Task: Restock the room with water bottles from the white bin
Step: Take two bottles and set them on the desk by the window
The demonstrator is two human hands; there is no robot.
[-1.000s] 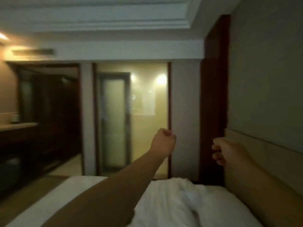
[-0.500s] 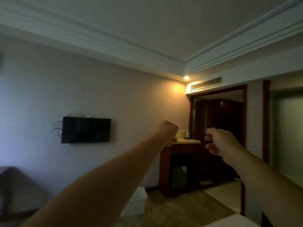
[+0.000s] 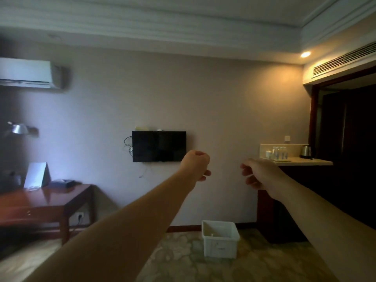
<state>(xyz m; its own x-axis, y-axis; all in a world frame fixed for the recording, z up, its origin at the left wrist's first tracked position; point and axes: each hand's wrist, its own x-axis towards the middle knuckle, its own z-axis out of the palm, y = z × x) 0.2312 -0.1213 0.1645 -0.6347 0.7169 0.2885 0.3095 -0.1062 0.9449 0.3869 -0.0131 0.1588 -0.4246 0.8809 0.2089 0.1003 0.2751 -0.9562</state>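
The bin (image 3: 220,239) stands on the carpet (image 3: 183,259) at the foot of the wall, below and right of the TV (image 3: 159,146). Right of the bin a counter (image 3: 301,161) carries bottles (image 3: 280,153) with a kettle (image 3: 305,151) further right; left of the bin stands a desk (image 3: 46,200), well apart, under the air conditioner (image 3: 27,73). Both hands, left (image 3: 195,163) and right (image 3: 259,173), hang in the air above the bin.

Glossy red wood desk (image 3: 46,198) left; matt white plastic bin (image 3: 220,239) on patterned carpet (image 3: 183,261); shiny metal kettle (image 3: 305,152) far right.
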